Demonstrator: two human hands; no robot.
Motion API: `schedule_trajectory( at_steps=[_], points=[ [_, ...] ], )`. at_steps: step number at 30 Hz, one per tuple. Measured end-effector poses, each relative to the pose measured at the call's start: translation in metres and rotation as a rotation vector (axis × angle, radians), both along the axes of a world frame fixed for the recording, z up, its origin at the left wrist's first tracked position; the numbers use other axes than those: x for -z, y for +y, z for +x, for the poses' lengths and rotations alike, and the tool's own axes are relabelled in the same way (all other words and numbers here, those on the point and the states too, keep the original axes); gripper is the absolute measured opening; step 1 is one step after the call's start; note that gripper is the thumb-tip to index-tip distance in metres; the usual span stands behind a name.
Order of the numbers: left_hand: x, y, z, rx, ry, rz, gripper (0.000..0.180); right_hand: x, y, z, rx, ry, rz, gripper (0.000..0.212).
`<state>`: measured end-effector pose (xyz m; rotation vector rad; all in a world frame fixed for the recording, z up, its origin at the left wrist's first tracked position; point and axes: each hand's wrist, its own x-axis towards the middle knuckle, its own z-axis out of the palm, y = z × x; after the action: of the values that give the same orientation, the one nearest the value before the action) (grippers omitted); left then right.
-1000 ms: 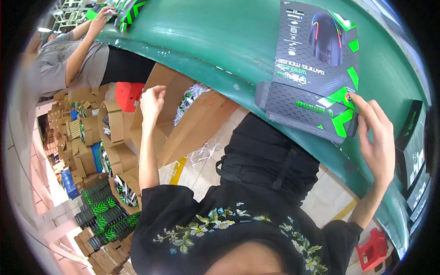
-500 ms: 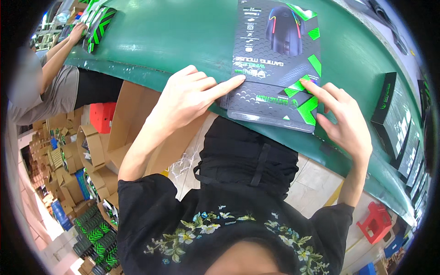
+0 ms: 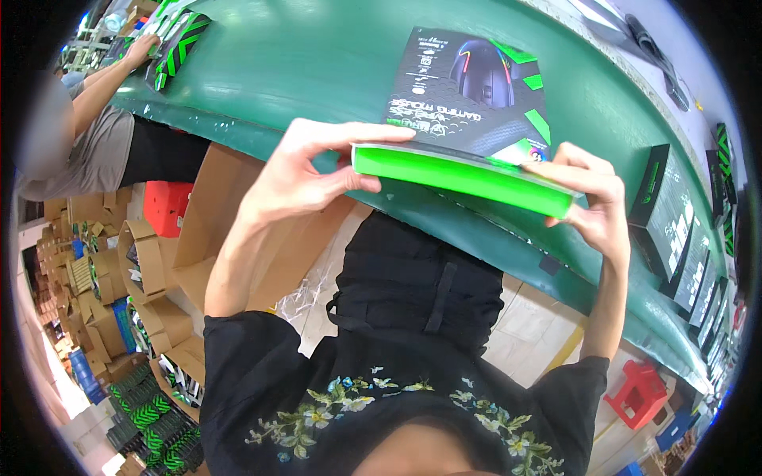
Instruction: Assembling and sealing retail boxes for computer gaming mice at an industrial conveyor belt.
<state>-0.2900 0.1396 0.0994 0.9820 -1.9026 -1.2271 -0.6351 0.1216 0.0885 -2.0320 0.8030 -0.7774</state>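
Note:
On the green worktable lies a flat black printed carton (image 3: pixel 500 119) with a computer mouse pictured on it and green patches along its right side. Its near end is bent up, so a bright green strip (image 3: pixel 460 181) faces me. My left hand (image 3: pixel 305 170) grips the left end of this strip, index finger along the top edge and thumb below. At the right end, my right hand (image 3: pixel 595 194) pinches the same carton between bent fingers and thumb. The fingertips behind the raised edge are partly hidden.
Black boxes (image 3: pixel 663 214) line the table's right edge. At far left another person's hand (image 3: pixel 143 49) touches packages with green stripes (image 3: pixel 181 44). An open cardboard box (image 3: pixel 214 206) stands below the table's near edge (image 3: pixel 238 136), and a red stool (image 3: pixel 639 393) is at lower right.
The carton's near end, flat under my fingertips before, is now folded up and shows green. Both hands have closed around its ends, and the carton has shifted slightly left.

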Motion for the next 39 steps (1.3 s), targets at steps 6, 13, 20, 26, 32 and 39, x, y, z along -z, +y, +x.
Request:
schedule_trajectory(
  at_steps=[6, 13, 20, 26, 32, 39],
  points=[
    [-0.013, -0.027, 0.019, -0.112, 0.389, -0.293, 0.049, -0.005, -0.029, 0.013, 0.149, -0.421, 0.111, 0.051],
    [0.012, -0.028, -0.014, -0.206, 0.88, 0.06, 0.04, -0.003, -0.017, 0.05, 0.127, -0.862, 0.57, 0.054],
    [0.008, -0.033, -0.017, -0.071, 0.93, -0.018, 0.024, -0.003, -0.025, 0.046, -0.183, -0.906, 0.555, 0.046],
    [0.02, -0.031, -0.003, 0.059, 0.854, -0.14, 0.008, -0.013, -0.036, 0.031, -0.28, -0.694, 0.399, 0.031],
    [0.003, -0.027, 0.002, 0.088, 0.641, -0.272, 0.03, -0.038, -0.035, 0.017, -0.31, -0.524, 0.322, 0.051],
    [-0.008, -0.025, -0.002, 0.063, 0.458, -0.395, 0.038, -0.06, -0.009, 0.019, -0.048, -0.152, -0.039, 0.051]
  ],
)
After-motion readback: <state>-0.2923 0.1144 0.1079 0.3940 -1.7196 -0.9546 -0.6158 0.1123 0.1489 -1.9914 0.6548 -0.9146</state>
